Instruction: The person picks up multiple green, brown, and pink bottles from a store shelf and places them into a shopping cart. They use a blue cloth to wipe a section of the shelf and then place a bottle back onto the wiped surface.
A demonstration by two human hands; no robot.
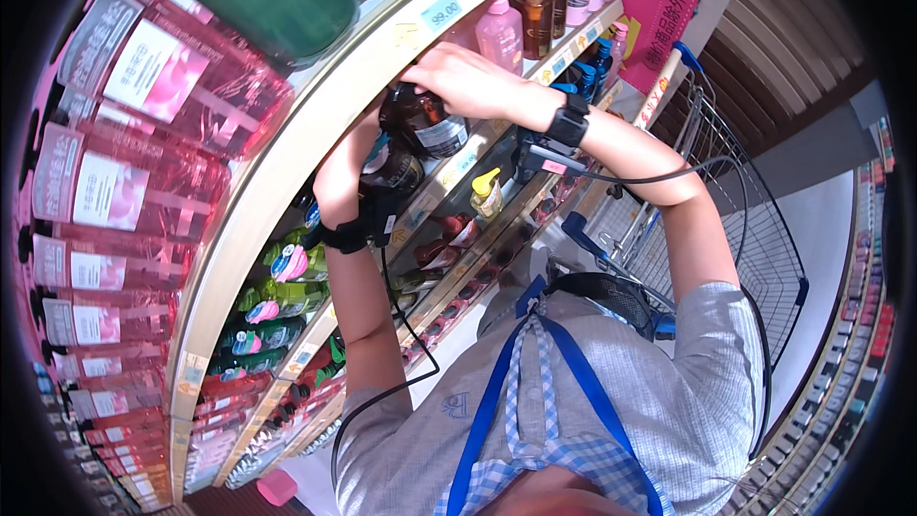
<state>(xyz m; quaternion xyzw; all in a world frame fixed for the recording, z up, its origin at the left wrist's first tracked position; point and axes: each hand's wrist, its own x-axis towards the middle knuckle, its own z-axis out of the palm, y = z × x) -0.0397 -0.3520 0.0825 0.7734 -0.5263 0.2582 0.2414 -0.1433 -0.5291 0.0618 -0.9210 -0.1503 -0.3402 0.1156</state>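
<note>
My right hand [466, 82] reaches under the edge of the upper shelf [308, 115] and grips the top of a dark brown bottle [437, 130] with a pale label. The bottle's upper part is covered by my fingers. Beside it, my left hand [351, 154] reaches in at the left, its fingers hidden behind the shelf edge. Whether it grips anything does not show. A second dark bottle [394, 172] stands close to the left hand. Black bands with small devices and cables sit on both wrists.
Large pink bottles [107, 190] and green bottles [265, 0] line the upper shelf. Pink pump bottles [499, 32] and amber bottles [536, 18] stand beyond my right hand. A yellow-topped pump bottle [487, 195] is lower down. A wire shopping cart [752, 244] stands to my right.
</note>
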